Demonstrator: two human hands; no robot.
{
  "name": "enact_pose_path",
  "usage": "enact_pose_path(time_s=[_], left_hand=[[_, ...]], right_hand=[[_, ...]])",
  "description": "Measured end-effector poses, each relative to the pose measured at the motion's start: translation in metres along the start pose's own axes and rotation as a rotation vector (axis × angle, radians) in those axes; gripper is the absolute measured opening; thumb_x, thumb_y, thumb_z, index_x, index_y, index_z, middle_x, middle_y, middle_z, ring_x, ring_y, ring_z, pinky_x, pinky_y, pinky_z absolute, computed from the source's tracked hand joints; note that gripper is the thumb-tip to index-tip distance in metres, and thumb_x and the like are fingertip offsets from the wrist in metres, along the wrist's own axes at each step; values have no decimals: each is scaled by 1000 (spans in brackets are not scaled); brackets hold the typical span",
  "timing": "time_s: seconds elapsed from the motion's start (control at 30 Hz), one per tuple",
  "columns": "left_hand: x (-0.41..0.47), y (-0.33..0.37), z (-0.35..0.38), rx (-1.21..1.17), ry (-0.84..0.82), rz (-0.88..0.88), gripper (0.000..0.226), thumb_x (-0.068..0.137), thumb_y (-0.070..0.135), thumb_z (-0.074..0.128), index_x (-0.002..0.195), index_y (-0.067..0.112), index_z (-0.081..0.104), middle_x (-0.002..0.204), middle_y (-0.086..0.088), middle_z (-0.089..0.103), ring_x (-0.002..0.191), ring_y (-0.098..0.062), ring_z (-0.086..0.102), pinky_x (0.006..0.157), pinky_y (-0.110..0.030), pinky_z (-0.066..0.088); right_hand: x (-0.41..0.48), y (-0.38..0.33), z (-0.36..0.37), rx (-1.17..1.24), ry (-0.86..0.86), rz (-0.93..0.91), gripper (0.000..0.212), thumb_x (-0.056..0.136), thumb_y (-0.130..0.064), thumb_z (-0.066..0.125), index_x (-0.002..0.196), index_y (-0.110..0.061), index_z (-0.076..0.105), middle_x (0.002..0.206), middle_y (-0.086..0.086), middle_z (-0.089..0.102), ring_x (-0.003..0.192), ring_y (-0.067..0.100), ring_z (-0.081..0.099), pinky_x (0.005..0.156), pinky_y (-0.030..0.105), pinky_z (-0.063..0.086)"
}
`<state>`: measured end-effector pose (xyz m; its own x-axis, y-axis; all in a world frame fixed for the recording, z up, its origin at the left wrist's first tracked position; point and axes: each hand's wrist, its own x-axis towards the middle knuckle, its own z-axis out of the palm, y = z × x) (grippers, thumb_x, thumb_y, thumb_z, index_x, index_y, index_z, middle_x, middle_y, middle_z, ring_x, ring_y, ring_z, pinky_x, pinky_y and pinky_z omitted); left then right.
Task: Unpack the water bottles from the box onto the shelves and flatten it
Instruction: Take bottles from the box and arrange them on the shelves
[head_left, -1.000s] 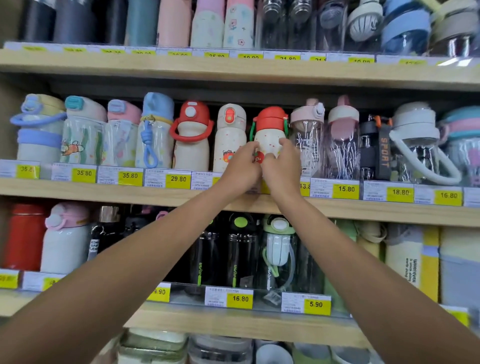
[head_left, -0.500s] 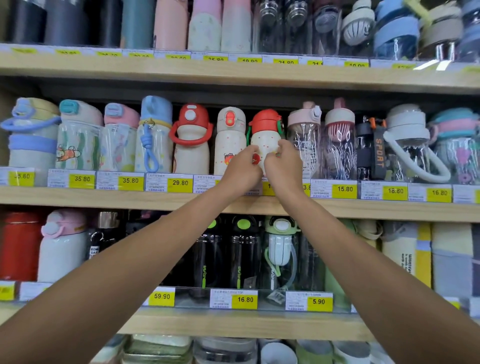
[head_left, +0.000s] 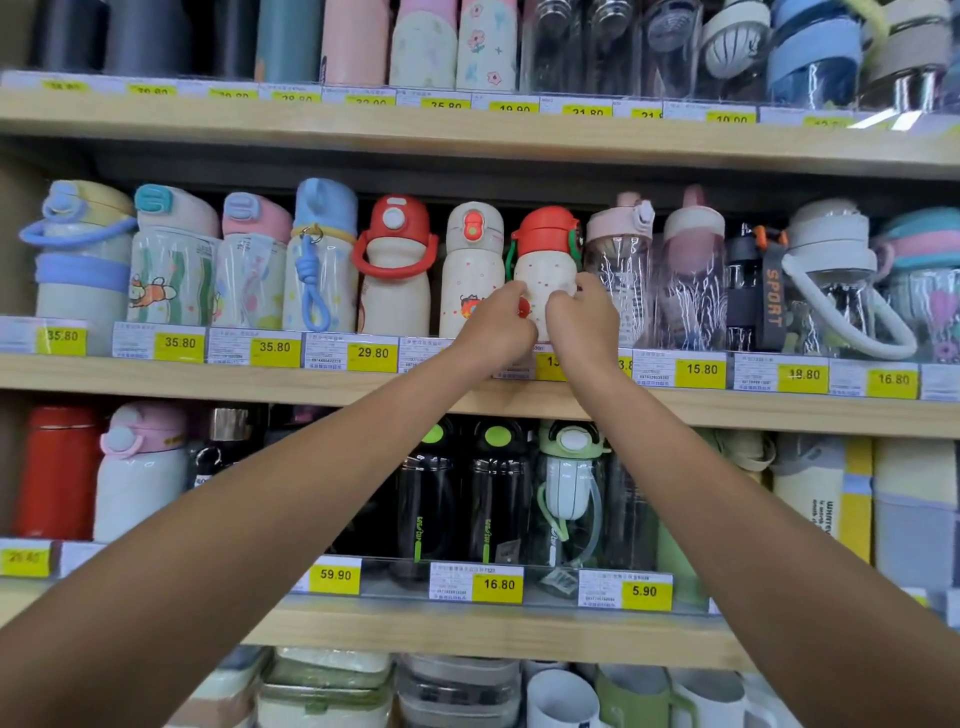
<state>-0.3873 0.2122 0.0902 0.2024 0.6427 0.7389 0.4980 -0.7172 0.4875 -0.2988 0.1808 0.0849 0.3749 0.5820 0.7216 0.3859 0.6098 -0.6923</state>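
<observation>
A cream water bottle (head_left: 545, 260) with a red lid and green strap stands upright on the middle shelf (head_left: 311, 376), between a cream bottle with a red button (head_left: 470, 260) and a clear bottle with a pink lid (head_left: 621, 265). My left hand (head_left: 498, 325) grips its lower left side. My right hand (head_left: 584, 322) grips its lower right side. Both arms reach up from below. The box is not in view.
The middle shelf row is packed with bottles side by side, with price tags (head_left: 374, 353) along the edge. The top shelf (head_left: 467, 135) holds tall flasks. The lower shelf (head_left: 467, 629) holds dark bottles (head_left: 431, 499), with containers and mugs (head_left: 561, 696) below.
Both hands stay on the red-lidded bottle. The bottle and hands shifted only slightly with the camera's small movement.
</observation>
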Motion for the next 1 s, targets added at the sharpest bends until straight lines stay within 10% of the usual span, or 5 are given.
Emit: enact_pose_path(time_s=[0.2, 0.3, 0.53, 0.73, 1.0], left_hand=[[1, 0, -1, -3, -1, -29, 12, 78, -3, 43, 76, 9, 43, 67, -5, 43, 70, -29, 39, 55, -29, 26], [2, -1, -1, -6, -6, -43, 26, 79, -4, 42, 103, -7, 51, 75, -16, 50, 90, -48, 49, 57, -30, 29], [0, 4, -2, -7, -10, -50, 50, 80, -2, 45, 130, 5, 47, 109, -16, 60, 97, -28, 56, 77, -31, 42], [0, 5, 3, 17, 52, -47, 36, 79, -2, 48, 114, 0, 52, 110, -18, 61, 102, -32, 57, 87, -41, 45], [-2, 16, 5, 247, 83, 19, 14, 85, 4, 47, 96, -2, 53, 104, -23, 60, 97, -37, 56, 72, -37, 41]], right_hand=[[-4, -2, 0, -17, -4, -28, 32, 82, -6, 44, 112, -3, 53, 111, 14, 56, 97, 28, 52, 77, 33, 39], [-3, -2, -1, -72, -9, -24, 38, 86, -8, 43, 123, -6, 50, 123, 13, 51, 104, 26, 49, 80, 29, 36], [-4, -4, -4, -66, -37, -17, 38, 86, -7, 44, 122, -5, 51, 120, 12, 55, 109, 27, 51, 82, 30, 40], [-1, 1, -4, -21, -42, -57, 17, 80, -4, 50, 96, -10, 51, 94, 5, 49, 81, 21, 42, 51, 13, 31], [-1, 3, -6, -33, -59, -70, 39, 88, -11, 49, 127, -4, 51, 126, 14, 50, 103, 20, 46, 75, 21, 31]])
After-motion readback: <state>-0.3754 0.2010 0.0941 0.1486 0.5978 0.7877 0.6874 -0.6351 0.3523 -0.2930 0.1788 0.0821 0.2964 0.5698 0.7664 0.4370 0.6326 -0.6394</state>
